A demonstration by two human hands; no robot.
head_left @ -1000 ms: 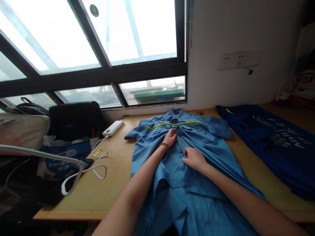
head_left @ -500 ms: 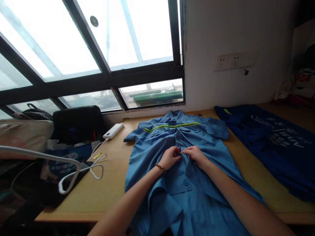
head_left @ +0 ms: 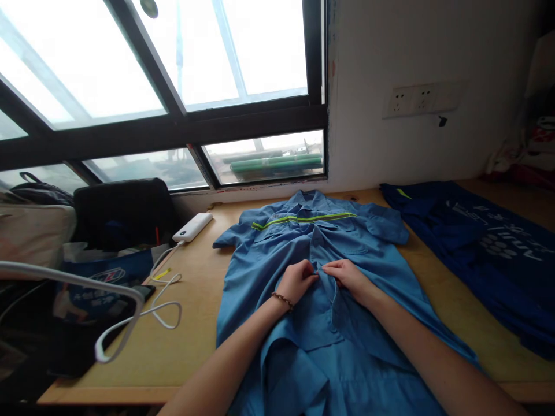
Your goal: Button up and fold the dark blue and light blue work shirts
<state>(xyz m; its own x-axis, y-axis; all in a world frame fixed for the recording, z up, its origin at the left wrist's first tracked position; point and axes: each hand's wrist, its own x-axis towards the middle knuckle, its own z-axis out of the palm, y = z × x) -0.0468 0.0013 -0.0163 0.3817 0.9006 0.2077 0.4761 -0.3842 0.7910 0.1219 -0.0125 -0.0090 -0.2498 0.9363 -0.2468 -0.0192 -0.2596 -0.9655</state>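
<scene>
A light blue short-sleeved work shirt (head_left: pixel 269 277) with a yellow-green stripe across its chest lies spread on the wooden table (head_left: pixel 191 323), collar toward the window. Its lower part hangs over the near edge. At the middle of the front opening, my left hand (head_left: pixel 298 281) pinches one edge of the cloth, a beaded bracelet on its wrist. Right beside it, my right hand (head_left: pixel 347 278) is closed on the placket edge, thumb and forefinger together. The fingertips of both hands nearly meet. Whatever lies between them, perhaps a button, is too small to make out.
A dark blue garment with white print (head_left: pixel 489 237) lies to the right. On the left are a white power bank (head_left: pixel 193 227) and its looping white cable (head_left: pixel 162 312). Bags and a black chair back (head_left: pixel 124 211) stand beyond the table's left edge. Wall sockets (head_left: pixel 411 100) are above.
The view has shifted slightly. Both hands stay at the shirt's front opening, with the fingertips working close together. The placket flap below them has folded over, and the button seen there before is now hidden.
</scene>
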